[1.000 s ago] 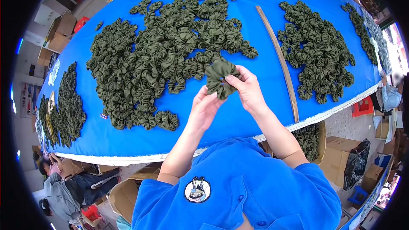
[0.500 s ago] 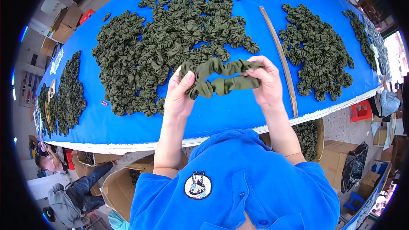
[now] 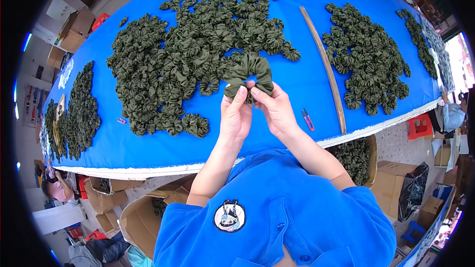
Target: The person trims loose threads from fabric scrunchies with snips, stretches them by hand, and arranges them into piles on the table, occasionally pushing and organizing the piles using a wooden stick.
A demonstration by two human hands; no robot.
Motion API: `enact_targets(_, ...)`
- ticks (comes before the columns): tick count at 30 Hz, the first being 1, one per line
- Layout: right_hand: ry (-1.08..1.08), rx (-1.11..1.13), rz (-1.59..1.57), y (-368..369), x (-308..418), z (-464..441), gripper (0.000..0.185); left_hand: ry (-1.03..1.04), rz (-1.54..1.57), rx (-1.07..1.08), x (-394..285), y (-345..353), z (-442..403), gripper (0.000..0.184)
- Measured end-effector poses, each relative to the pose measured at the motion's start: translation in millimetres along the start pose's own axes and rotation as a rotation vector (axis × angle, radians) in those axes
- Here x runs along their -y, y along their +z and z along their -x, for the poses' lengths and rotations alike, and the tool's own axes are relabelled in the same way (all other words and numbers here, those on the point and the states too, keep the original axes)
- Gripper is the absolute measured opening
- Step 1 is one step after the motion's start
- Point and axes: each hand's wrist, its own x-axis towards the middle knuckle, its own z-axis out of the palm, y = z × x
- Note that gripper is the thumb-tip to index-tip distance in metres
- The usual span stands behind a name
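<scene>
I am holding 1 dark green scrunchie above the table, toward its near edge, its loop opening just beyond my thumbs and spreading widest left to right. My left hand and right hand are both pinching its nearer side, nearly touching; red snips are lying nearer the right.

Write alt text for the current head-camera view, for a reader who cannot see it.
The left hand and right hand pinch a dark green scrunchie above a blue table. Beyond them lies a large heap of similar scrunchies; to the right, a wooden strip separates it from a smaller heap, with red-handled snips near the strip.
</scene>
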Motion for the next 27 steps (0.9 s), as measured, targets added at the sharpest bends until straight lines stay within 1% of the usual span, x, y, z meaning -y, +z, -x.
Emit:
enact_targets(2,0.003,-0.025,-0.045,0,7,-1,0.024,-0.068,0.102,-0.023,1,-16,5,0.024)
enact_targets(4,-0.044,0.003,-0.161,-13,8,-7,0.026,-0.142,0.202,-0.046,-3,-28,9,0.025)
enact_targets(5,-0.047,-0.004,-0.158,-16,12,-6,0.026,-0.149,0.205,-0.044,-6,-31,10,0.025)
enact_targets(9,0.098,0.045,-0.148,-22,30,-3,0.021,-0.214,0.330,0.221,-21,-41,3,0.025)
enact_targets(10,0.078,0.041,-0.096,-36,20,-9,0.022,-0.223,0.333,0.223,-17,-41,0,0.025)
enact_targets(11,0.058,0.036,-0.044,-51,10,-16,0.022,-0.251,0.136,0.137,-12,-42,-3,0.026)
enact_targets(12,0.050,0.026,-0.046,-59,17,-21,0.022,-0.276,-0.063,0.054,-7,-45,-7,0.026)
enact_targets(14,-0.157,-0.222,0.332,-86,45,-37,0.025,-0.312,-0.458,-0.108,4,-49,-17,0.026)
enact_targets(15,-0.248,-0.285,0.397,-112,68,-48,0.025,-0.316,-0.456,-0.099,9,-53,-20,0.026)
enact_targets(16,-0.337,-0.348,0.461,-144,95,-61,0.025,-0.363,-0.419,-0.110,12,-61,-21,0.026)
enact_targets(18,-0.721,-0.648,0.315,-189,149,-86,0.026,-0.459,-0.344,-0.138,19,-77,-15,0.027)
enact_targets(19,-0.720,-0.656,0.319,-214,164,-99,0.026,-0.507,-0.306,-0.154,22,-82,-13,0.027)
enact_targets(21,-0.885,-0.979,0.506,-261,167,-125,0.026,-0.526,-0.301,-0.173,29,-86,-14,0.027)
enact_targets(22,-0.887,-0.983,0.507,-277,167,-134,0.026,-0.536,-0.296,-0.195,33,-87,-16,0.027)
enact_targets(23,-0.792,-0.957,0.599,-290,144,-148,0.024,-0.543,-0.293,-0.219,35,-88,-19,0.027)
enact_targets(27,-0.394,-0.817,0.932,-279,31,-198,0.023,-0.535,-0.299,-0.263,36,-89,-30,0.027)
